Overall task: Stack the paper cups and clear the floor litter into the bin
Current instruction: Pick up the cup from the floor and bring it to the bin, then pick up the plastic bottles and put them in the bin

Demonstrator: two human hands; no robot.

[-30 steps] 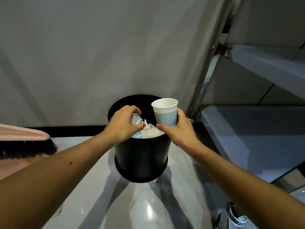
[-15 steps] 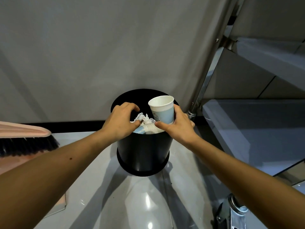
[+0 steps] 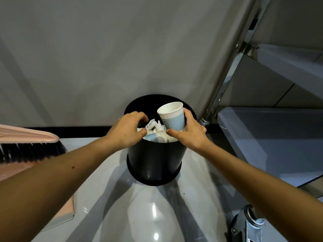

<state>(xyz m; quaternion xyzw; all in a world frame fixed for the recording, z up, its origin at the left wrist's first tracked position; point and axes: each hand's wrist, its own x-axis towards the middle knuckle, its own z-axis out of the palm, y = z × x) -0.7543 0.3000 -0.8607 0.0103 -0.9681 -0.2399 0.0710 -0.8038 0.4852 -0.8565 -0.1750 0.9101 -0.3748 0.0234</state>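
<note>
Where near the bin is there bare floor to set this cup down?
The glossy floor in front of the bin, between your forearms, is bare. So is the strip between the bin and the brush on the left. The bin's mouth is crowded: crumpled paper, a stack of cups, the left hand, and the right hand holding the cup.

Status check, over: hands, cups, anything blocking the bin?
Left hand curled over cup stack and crumpled paper in bin mouth, grip unclear. Right hand holds single paper cup above bin. Litter reaches rim, nothing else blocking.
</note>
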